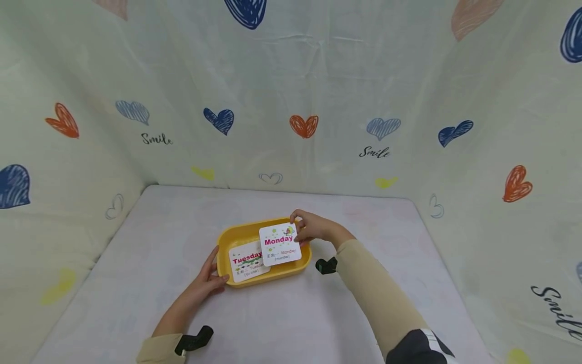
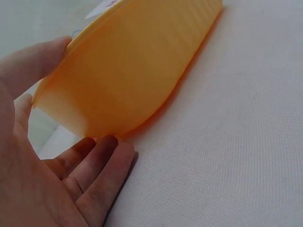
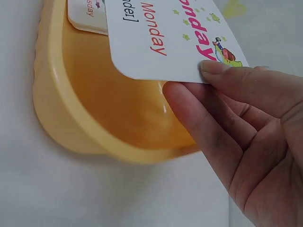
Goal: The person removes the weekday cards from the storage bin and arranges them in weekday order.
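Observation:
Between thumb and fingers my right hand (image 1: pixel 318 228) pinches the right edge of a white flashcard (image 1: pixel 279 255) printed "Monday". In the right wrist view, the thumb lies on the card's printed face near a small cartoon figure, with fingers behind it. That card is over a yellow plastic tray (image 1: pixel 241 235) and overlaps a second card (image 1: pixel 247 274), printed "Tuesday", lying in the tray. My left hand (image 1: pixel 204 284) holds the tray's left end. In the left wrist view, its thumb is on the tray rim (image 2: pixel 71 45) and the other fingertips are at the lower wall.
The tray stands on a table with a white cloth (image 1: pixel 268 323). Behind the table and at both sides hangs a pale curtain (image 1: pixel 263 76) with hearts and "Smile" lettering. Dark straps (image 1: pixel 195 341) sit at the wrists of the beige sleeves.

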Tool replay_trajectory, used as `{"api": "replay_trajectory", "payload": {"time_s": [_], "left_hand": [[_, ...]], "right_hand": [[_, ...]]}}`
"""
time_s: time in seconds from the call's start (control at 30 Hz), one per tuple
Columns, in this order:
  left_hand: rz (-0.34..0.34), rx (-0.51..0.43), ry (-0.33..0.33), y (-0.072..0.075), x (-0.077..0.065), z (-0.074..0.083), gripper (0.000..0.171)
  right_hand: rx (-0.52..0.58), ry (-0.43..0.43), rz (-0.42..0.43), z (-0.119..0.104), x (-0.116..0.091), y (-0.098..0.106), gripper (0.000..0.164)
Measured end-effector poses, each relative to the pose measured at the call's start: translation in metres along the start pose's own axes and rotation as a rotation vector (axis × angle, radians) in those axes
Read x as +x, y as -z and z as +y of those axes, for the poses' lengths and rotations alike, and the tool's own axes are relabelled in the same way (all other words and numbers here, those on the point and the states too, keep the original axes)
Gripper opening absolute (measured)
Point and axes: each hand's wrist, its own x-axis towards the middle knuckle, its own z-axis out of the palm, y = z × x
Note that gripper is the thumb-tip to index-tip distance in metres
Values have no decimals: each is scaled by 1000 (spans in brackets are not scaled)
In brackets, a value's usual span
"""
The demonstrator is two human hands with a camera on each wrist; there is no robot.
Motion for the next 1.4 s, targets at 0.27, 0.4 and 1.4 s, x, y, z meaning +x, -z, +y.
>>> {"api": "replay_trajectory", "payload": {"time_s": [0.27, 0.4, 1.4], "left_hand": [[8, 5, -4, -1, -1, 0, 96], [2, 4, -17, 0, -1, -1, 95], [31, 13, 8, -1, -1, -3, 95]], "right_hand": [[56, -8, 65, 10, -18, 13, 45], [75, -5, 106, 17, -25, 22, 48], [216, -5, 408, 94, -38, 69, 59]]}}
